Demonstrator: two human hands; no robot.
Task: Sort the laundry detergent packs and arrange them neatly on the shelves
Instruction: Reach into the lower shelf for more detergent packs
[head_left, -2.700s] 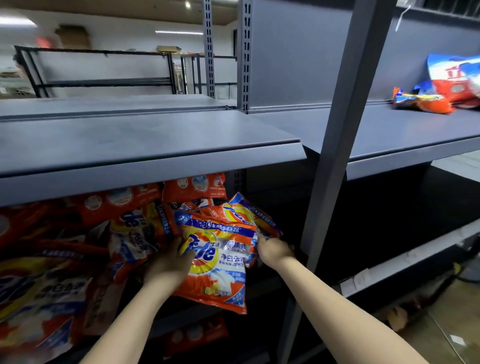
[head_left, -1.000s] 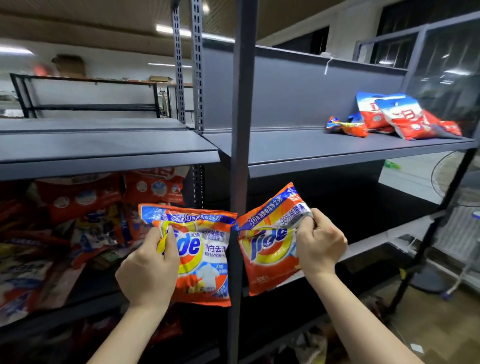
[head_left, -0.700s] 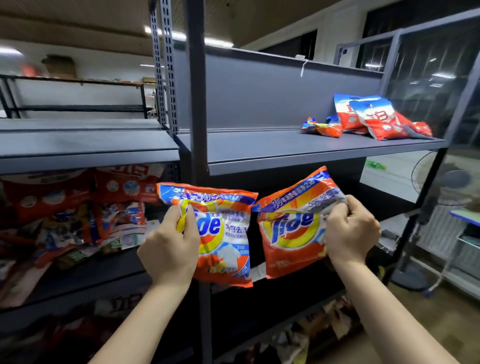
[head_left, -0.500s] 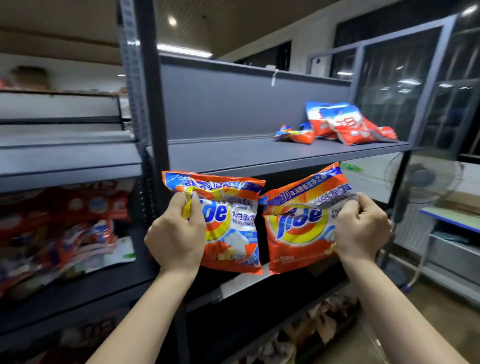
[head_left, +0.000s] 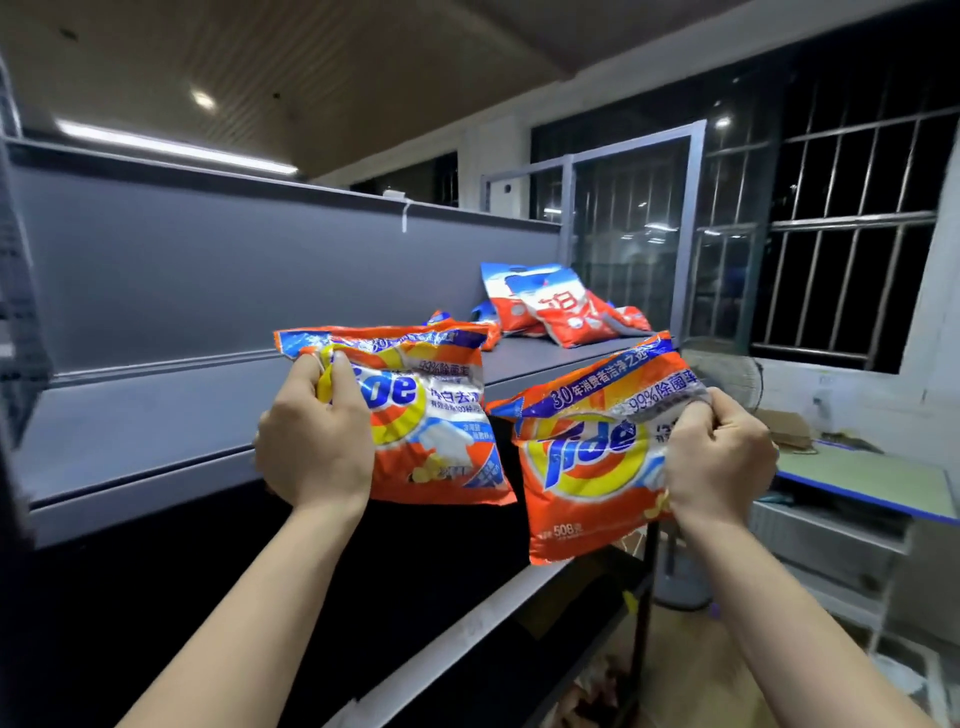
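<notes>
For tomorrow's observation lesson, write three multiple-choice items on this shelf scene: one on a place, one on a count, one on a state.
1. Where do the red and white packs lie?
A. on the floor
B. at the far right end of the grey shelf
C. in a basket

2. How many orange packs does the person hold?
A. one
B. two
C. four

3. How is the left hand?
A. flat and empty
B. resting on the shelf
C. gripping a pack

Answers: 1 B, they sit on the shelf board by the end post. 2 B, the left orange pack is in one hand and the right orange pack is in the right hand. 3 C, its fingers curl round the pack's upper corner.
</notes>
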